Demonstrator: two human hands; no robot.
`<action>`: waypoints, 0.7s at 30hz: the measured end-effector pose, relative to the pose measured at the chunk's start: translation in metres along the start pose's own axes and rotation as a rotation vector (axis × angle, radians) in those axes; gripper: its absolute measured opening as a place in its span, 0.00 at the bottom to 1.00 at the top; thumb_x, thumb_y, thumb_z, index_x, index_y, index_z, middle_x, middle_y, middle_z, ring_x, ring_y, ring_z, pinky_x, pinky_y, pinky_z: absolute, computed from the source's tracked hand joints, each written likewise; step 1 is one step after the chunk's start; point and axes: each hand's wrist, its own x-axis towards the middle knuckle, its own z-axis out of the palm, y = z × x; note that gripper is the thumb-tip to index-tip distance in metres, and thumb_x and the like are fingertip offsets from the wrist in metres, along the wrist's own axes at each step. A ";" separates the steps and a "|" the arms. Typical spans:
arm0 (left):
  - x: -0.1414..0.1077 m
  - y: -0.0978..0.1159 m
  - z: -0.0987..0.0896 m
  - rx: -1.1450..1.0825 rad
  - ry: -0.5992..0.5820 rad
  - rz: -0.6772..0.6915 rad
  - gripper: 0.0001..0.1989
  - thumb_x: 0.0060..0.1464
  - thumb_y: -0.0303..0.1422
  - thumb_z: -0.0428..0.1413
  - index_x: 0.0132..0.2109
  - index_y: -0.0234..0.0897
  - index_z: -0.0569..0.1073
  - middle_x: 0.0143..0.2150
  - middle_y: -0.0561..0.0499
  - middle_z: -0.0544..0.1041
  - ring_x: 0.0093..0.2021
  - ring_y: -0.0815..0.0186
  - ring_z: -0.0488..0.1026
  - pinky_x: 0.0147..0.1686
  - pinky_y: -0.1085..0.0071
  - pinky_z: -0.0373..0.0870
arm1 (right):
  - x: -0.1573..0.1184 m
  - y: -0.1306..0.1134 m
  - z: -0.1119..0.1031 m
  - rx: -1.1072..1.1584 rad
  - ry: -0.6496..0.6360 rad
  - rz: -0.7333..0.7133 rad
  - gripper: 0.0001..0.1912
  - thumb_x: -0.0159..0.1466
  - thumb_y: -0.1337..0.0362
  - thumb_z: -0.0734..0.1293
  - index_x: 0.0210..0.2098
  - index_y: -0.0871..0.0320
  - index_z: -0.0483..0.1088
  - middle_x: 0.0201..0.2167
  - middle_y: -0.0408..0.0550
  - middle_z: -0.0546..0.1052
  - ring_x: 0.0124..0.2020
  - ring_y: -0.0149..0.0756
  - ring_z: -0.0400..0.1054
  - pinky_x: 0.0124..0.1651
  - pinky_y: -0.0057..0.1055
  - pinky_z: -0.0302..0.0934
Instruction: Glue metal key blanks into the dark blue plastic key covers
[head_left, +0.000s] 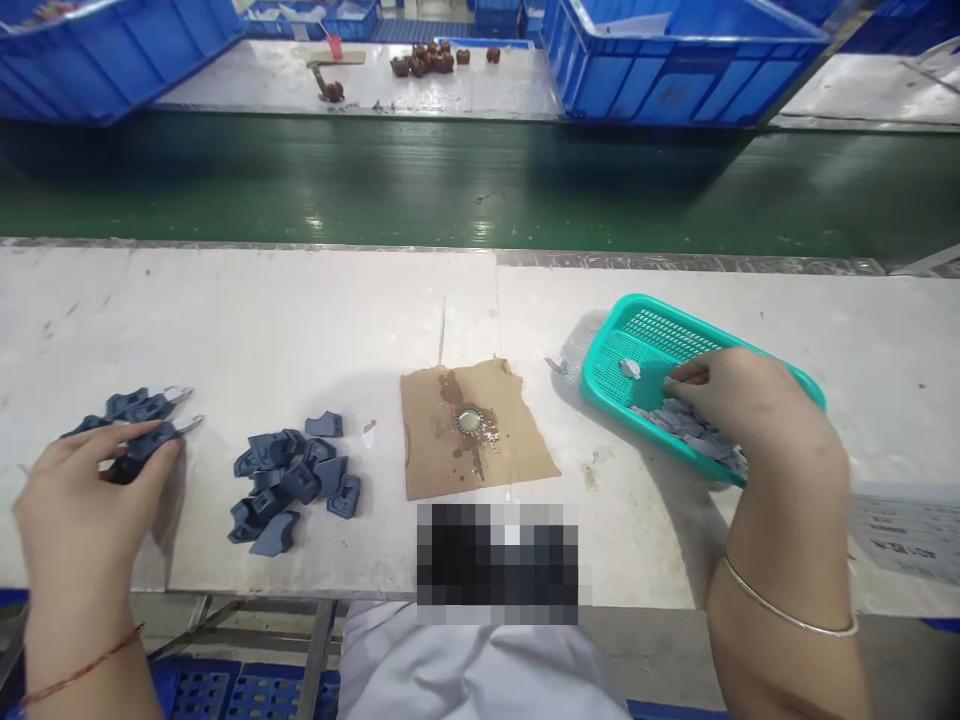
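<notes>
Some tabbed blocks point(126, 404) lie at left; the work seems partway;
left hand point(86, 490) pinches one more block point(154, 441) between thumb and finger, its pale tab point(189, 425) outward; the pile point(300, 482) shows no tabs, so probably it remains to do; right hand point(757, 410) is in the basket point(664, 345), fingertips nearly together at the pale pieces point(694, 432), but whether they grip one, I cannot tell; the cup point(470, 421) sits on the card point(435, 470).

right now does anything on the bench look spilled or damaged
Yes. The brown cardboard has dark, wet-looking blotches around the small round cap, as if something dripped, and its right edge looks ragged. A small scrap also lies loose on the table outside the green basket.
</notes>
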 end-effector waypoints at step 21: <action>-0.028 0.091 -0.011 -0.061 -0.298 0.072 0.16 0.56 0.43 0.61 0.51 0.48 0.80 0.39 0.54 0.83 0.36 0.60 0.79 0.33 0.73 0.67 | -0.068 -0.068 0.021 1.408 -0.482 -0.659 0.07 0.64 0.57 0.77 0.38 0.52 0.82 0.28 0.45 0.83 0.27 0.30 0.77 0.32 0.25 0.73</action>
